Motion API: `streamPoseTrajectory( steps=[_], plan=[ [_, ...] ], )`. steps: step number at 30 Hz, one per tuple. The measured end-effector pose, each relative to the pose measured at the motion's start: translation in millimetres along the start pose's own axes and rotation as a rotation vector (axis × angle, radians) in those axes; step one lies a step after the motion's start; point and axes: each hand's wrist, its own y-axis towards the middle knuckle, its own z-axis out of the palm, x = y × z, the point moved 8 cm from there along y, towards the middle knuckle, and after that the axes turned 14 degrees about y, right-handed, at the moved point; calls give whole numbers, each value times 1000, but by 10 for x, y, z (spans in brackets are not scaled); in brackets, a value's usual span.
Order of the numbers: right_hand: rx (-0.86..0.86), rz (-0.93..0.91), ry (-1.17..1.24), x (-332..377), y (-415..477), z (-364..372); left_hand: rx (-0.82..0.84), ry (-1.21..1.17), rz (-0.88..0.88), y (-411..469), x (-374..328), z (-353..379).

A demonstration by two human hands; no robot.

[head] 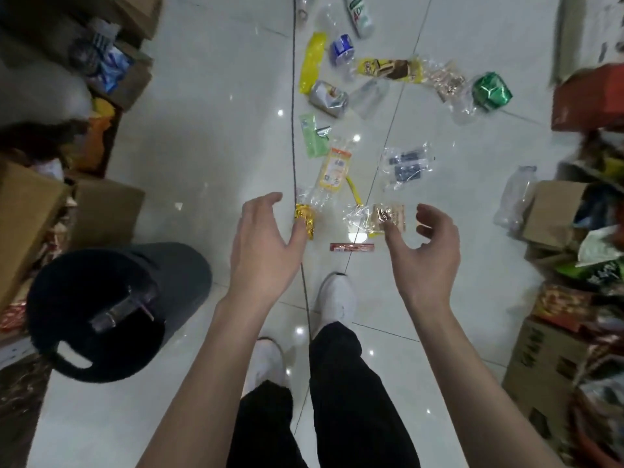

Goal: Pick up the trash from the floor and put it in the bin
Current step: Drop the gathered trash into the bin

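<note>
standing on the tiled floor (202, 136), the person holds the left hand (261, 238) and right hand (427, 246) out, fingers loosely spread, gripping nothing. trash (332, 168) lies scattered just ahead, a red wrapper (352, 247) nearest. the black bin (184, 275) stands at their left.

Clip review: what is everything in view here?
bin: one, black, floor left
bottle in bin: one, clear, inside bin
plastic bottle: one, clear, floor right
white bottle: one, white, top centre
gold wrapper: one, gold, floor centre
red wrapper: one, red, floor centre
green foil packet: one, green, far right
other wrappers: about ten, mixed, floor ahead
cardboard boxes: several, brown, both sides
cable: one, dark, along floor
shoes: two, white
left hand: open, empty
right hand: open, empty
</note>
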Motion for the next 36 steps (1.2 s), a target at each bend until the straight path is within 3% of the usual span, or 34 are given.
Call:
streamPoseTrajectory(
  steps=[13, 19, 31, 36],
  plan=[
    [2, -24, 23, -2239, 839, 609, 18, 195, 263, 1311, 397, 2169],
    [-39, -71, 8, -3045, 1171, 832, 9, 285, 293, 1831, 587, 3024],
    [-120, -73, 27, -3670, 1449, 919, -85, 500, 306, 2249, 616, 3848],
    [-138, -70, -18, -3717, 1589, 893, -160, 432, 273, 2279, 511, 3804]
  ],
)
